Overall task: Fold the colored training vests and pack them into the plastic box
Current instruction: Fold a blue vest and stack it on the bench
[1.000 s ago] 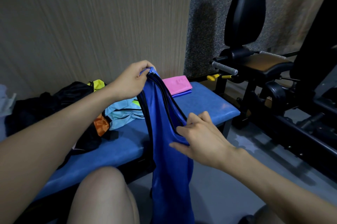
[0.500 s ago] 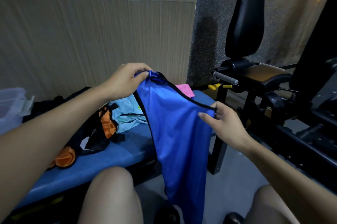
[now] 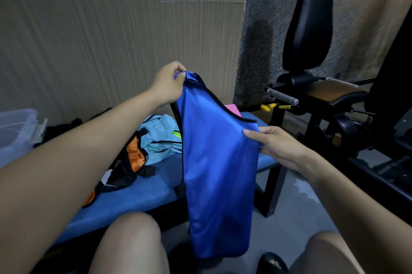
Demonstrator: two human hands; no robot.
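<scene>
A blue training vest (image 3: 217,169) with black trim hangs in the air in front of the blue bench (image 3: 138,198). My left hand (image 3: 168,84) pinches its top shoulder strap. My right hand (image 3: 276,146) pinches its right edge lower down, thumb on the front of the cloth. On the bench lie a light blue vest (image 3: 159,137), an orange and black vest (image 3: 131,160) and a folded pink vest (image 3: 233,110) partly hidden behind the blue one. The clear plastic box (image 3: 15,131) stands at the far left.
A black weight machine (image 3: 312,86) with a padded seat and yellow pin stands close on the right. A wall runs behind the bench. My knees are at the bottom, over grey floor (image 3: 294,218).
The blue vest has been spread wider and lifted. My right hand moved right along the edge and now pinches it farther out. The view shifted left, revealing the plastic box.
</scene>
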